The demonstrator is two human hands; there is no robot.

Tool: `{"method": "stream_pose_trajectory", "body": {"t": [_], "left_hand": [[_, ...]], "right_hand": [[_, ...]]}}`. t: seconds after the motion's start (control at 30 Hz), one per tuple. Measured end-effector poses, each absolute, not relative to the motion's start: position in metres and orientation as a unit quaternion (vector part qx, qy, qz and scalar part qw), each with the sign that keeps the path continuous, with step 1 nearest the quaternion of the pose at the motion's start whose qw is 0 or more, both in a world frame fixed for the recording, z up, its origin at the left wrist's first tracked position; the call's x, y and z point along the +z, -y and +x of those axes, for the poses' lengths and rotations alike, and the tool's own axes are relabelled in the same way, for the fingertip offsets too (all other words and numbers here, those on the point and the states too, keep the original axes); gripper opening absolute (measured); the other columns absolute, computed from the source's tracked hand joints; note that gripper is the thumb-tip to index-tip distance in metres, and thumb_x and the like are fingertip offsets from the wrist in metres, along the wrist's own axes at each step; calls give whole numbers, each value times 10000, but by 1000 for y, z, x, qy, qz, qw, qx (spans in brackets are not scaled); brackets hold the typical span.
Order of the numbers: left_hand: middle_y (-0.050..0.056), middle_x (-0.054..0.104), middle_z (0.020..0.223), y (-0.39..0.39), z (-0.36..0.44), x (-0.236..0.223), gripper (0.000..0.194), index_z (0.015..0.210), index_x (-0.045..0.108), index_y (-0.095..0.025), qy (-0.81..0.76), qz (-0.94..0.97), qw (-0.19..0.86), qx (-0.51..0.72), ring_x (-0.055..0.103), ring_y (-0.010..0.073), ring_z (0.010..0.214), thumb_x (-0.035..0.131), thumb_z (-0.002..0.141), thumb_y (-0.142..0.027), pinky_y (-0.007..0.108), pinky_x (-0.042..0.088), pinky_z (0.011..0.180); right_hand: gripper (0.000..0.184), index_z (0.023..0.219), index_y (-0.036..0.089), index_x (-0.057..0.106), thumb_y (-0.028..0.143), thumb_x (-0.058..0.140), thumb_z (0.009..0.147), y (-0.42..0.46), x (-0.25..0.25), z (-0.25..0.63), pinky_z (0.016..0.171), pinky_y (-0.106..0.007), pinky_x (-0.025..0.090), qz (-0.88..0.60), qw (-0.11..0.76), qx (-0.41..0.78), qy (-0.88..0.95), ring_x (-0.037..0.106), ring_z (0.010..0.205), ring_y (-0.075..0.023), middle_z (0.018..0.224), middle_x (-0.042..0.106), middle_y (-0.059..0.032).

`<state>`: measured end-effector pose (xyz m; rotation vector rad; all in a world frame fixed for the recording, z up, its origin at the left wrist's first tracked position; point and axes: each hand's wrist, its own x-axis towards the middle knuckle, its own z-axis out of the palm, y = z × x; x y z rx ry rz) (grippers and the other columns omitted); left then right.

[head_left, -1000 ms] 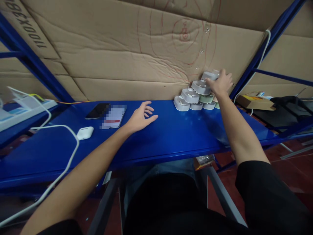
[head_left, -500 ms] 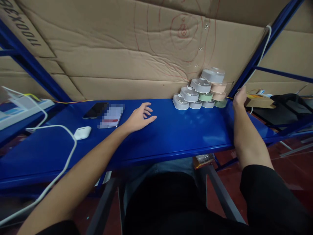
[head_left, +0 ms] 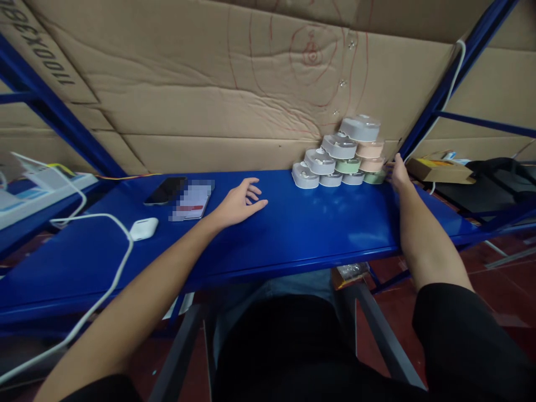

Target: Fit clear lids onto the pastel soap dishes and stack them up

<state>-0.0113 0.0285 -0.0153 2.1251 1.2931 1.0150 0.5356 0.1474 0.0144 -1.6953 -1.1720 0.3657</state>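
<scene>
My left hand (head_left: 242, 202) rests on or just over the blue shelf (head_left: 301, 223), thumb and fingers apart, with nothing in it. To its right stands a stepped stack of small rounded containers with clear lids, against the cardboard. Grey containers (head_left: 319, 161) form its sloping left side and top, with green (head_left: 347, 166) and peach ones (head_left: 370, 149) among them. My right hand (head_left: 398, 174) is upright at the stack's right side, thumb up, fingers stretched beside the lower containers. It grips nothing; its fingertips are partly hidden, and their contact with the stack looks very close.
Left of my left hand lie two phones, one dark (head_left: 165, 191) and one lit (head_left: 193, 201), and a white earbud case (head_left: 144, 229). A white cable (head_left: 121, 268) crosses the left side. Blue posts (head_left: 435, 111) flank the shelf; an open cardboard box (head_left: 441, 170) sits beyond the right one.
My right hand has moved left from the post to the stack's side. The stack has shifted slightly left. My left hand has stayed in place.
</scene>
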Motion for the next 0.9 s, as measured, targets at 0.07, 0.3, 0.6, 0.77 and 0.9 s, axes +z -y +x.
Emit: {"method": "stream_pose_trajectory", "body": {"t": [0.07,0.3,0.6,0.77,0.9], "left_hand": [[166,754,1281,-30,-12,-16,765,1507,539,-194,-469,771,221,370,776,299,1077,826,875,-514,483,646,925],[180,766,1318,-36,-17,-20,762,1522,548,-198,-477,783,178,357,768,333,1151,840,881,-489,545,629,1009],[301,596,1620,-36,-19,-17,794,1542,543,-126,-512,779,144,333,602,477,1500,808,890,-495,671,492,1241],[251,633,1552,-44,-28,-20,742,1486,586,-152,-527,772,94,343,533,480,1540,808,865,-490,675,380,1326],[230,630,1505,-44,-31,-20,787,1502,586,-159,-570,749,84,328,556,485,1496,825,843,-518,646,434,1294]], "right_hand": [[533,944,245,549,417,126,1219,-148,15,534,756,-374,503,-702,510,204,453,631,806,-195,1004,720,-178],[487,972,222,579,495,268,1229,-150,22,511,837,-379,508,-675,520,296,432,613,818,-183,919,653,-96],[468,1170,179,629,611,446,1178,-152,24,469,850,-380,604,-644,473,351,488,704,843,-236,979,733,-123],[517,1293,177,671,638,488,1145,-154,16,441,808,-386,655,-607,449,366,545,747,898,-263,1130,783,-164],[549,1325,193,678,679,523,1122,-155,8,423,817,-391,680,-575,435,356,594,777,980,-281,1269,789,-184]]}}
